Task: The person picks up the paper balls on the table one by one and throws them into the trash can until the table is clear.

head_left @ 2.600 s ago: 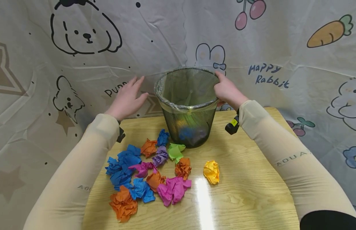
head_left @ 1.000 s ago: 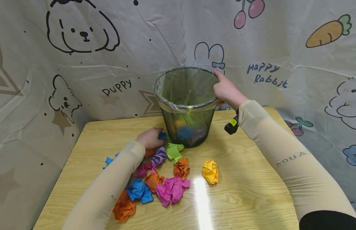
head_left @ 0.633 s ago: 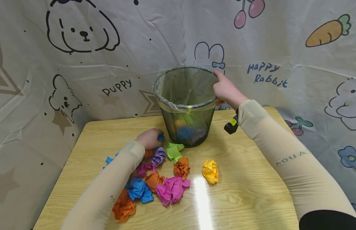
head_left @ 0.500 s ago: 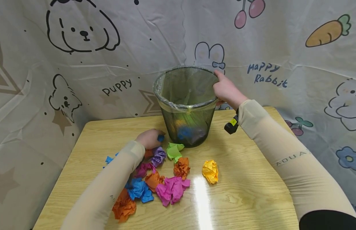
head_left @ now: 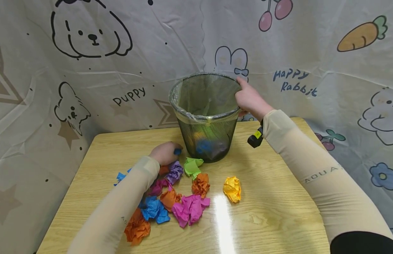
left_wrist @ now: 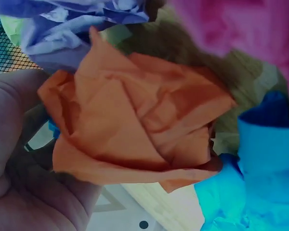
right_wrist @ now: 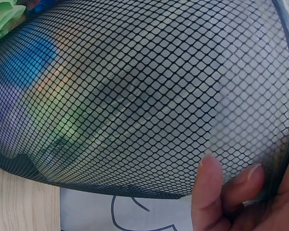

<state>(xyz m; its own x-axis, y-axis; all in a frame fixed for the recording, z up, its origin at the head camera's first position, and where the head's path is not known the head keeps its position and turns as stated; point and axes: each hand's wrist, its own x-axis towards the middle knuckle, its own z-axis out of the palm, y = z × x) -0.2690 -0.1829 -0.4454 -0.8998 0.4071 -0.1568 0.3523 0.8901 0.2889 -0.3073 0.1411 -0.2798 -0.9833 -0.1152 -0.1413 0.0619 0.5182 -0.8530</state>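
Observation:
At the back of the table stands a black mesh wastebasket [head_left: 209, 134] with a clear liner folded over its rim; colored paper shows through its lower wall. My right hand [head_left: 251, 98] grips the rim on the right side, fingertips against the mesh in the right wrist view. Left of the basket's base, my left hand [head_left: 166, 153] holds a blue crumpled paper ball [head_left: 177, 151], mostly hidden by the fingers. Close to that hand lie an orange paper ball [left_wrist: 139, 120], a purple paper ball [head_left: 175, 173] and a green paper ball [head_left: 193, 167].
Nearer the front lie a yellow paper ball [head_left: 232, 189], a pink paper ball [head_left: 190, 210], a light blue paper ball [head_left: 155, 210] and several others, some partly behind the left sleeve. The wooden table [head_left: 272, 197] meets a printed cloth backdrop [head_left: 183, 38].
My left hand has come down from beside the basket's rim to the table and taken hold of the blue paper ball, staying nearly still lately. The right hand has kept its grip.

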